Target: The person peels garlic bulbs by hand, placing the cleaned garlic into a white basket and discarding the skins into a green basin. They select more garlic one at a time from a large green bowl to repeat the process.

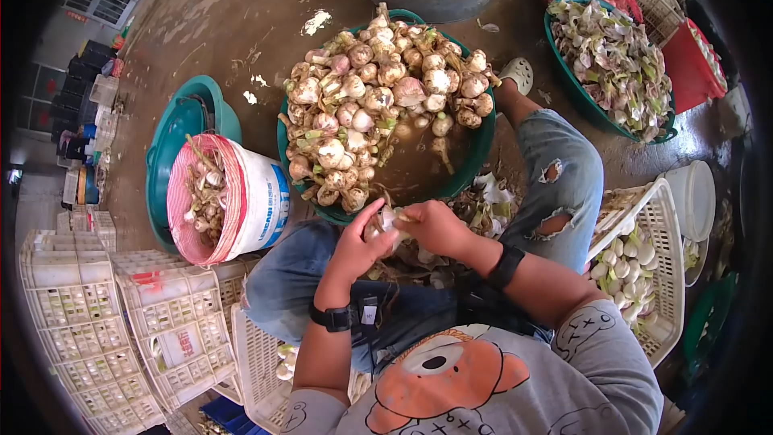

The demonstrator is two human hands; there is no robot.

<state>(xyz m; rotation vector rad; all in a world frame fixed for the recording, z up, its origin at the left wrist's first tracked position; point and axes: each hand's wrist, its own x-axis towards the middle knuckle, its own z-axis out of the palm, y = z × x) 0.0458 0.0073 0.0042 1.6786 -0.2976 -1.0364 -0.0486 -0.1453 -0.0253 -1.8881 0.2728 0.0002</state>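
Observation:
Between my knees, my left hand (360, 240) is closed around a garlic bulb (380, 224) with loose outer skin. From the other side my right hand (431, 225) is closed at the same bulb, fingers pinched near its top; what exactly they grip there is partly hidden. Just beyond both hands stands a wide green tub (481, 149) heaped with unpeeled, soil-marked garlic bulbs (354, 109). Its near right part shows a bare brownish bottom. Below my hands lies a pile of papery garlic skins (491, 203).
At left, a white bucket (262, 201) holds stalks and garlic, beside green basins (173, 125). Stacked crates (76, 314) stand lower left. A crate of peeled garlic (664, 274) is at my right. A tub of skins (555, 48) and a metal basin (435, 4) stand farther off.

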